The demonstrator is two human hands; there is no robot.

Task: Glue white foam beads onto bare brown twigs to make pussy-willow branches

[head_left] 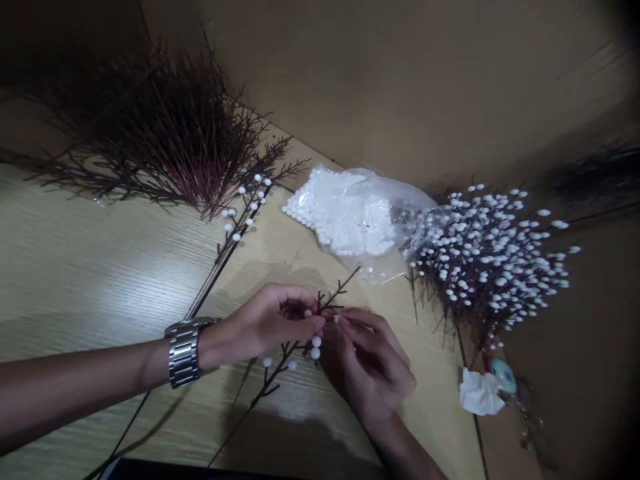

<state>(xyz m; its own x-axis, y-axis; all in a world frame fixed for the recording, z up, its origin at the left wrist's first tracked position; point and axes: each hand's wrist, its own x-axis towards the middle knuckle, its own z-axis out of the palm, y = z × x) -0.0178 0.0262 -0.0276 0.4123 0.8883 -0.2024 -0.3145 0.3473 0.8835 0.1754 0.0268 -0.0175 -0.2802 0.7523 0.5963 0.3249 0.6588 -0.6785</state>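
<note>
My left hand (273, 320), with a metal watch on its wrist, pinches a thin brown artificial branch (270, 383) near its middle. White beads (315, 348) sit on some of the branch's twig ends, while the upper twigs are bare. At the right side of the branch, my right hand (375, 360) pinches a small white bead (337, 319) between thumb and forefinger, against a twig close to the left fingertips. Just beyond the hands lies a clear plastic bag (350, 213) full of white beads.
A large heap of bare brown branches (185, 133) lies at the back left. Another branch with white beads (245, 213) rests in front of it. To the right stand many beaded branches (495, 253), with a crumpled white tissue (480, 392) nearby. A dark object (190, 470) lies along the near edge.
</note>
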